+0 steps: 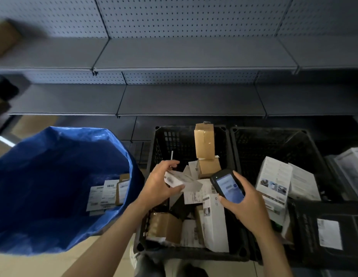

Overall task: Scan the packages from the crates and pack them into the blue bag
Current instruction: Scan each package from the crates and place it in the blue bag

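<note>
The left hand (156,185) pinches a small white box (175,179), barcode exposed. The right hand (249,208) grips the handheld scanner (227,186) just beside it, likely to scan.

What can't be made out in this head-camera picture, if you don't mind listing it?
Head view only:
1. Barcode on the small white box in the left hand: too small and blurred to read.
2. Screen text on the scanner in the right hand: too small.
3. Bottom of the blue bag: dark, partly hidden by its near wall.
4. Brown box at upper left: blurred, cut off by the left edge.
</note>
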